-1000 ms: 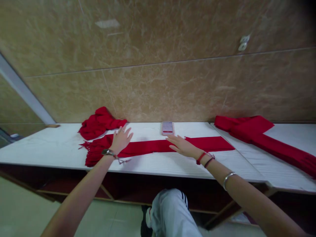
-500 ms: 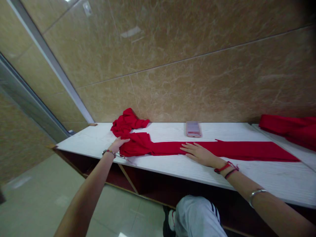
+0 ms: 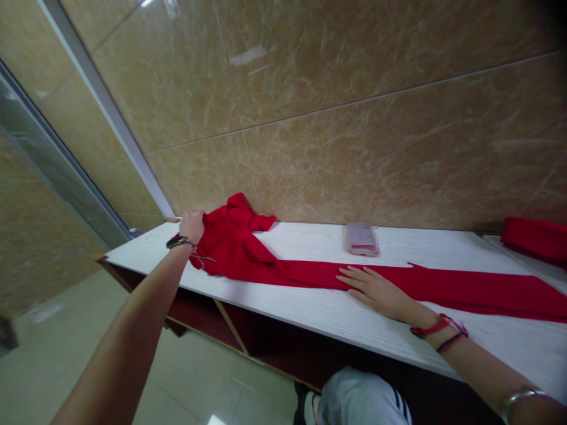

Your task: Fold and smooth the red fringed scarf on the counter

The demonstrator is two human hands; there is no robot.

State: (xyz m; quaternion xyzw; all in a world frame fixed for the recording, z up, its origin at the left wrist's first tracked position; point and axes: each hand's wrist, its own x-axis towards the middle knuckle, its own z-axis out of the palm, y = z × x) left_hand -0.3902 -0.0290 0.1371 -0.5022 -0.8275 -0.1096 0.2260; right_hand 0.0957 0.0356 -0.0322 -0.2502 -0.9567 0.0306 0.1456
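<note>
A long red cloth (image 3: 478, 289) lies along the white board top, folded into a flat strip toward the right and bunched at its left end. At that bunched end my left hand (image 3: 191, 226) is closed on the edge of the cloth near the wall, its fingers partly hidden. My right hand (image 3: 376, 289) rests palm down on the flat strip, fingers stretched out and slightly spread. Beyond the strip, close to the wall, is a phone (image 3: 362, 239). A small loose thread or tab sticks up from the strip's far edge.
The white cabinet top (image 3: 301, 242) runs along a tiled wall (image 3: 354, 147), with open dark red compartments (image 3: 274, 336) below. Another folded red cloth (image 3: 535, 239) lies at the far right. My knee (image 3: 358, 395) is in front of the cabinet.
My left hand has moved up and left toward the wall, spreading the bunched end of the cloth outward. My right hand stays flat on the strip. The view has shifted slightly.
</note>
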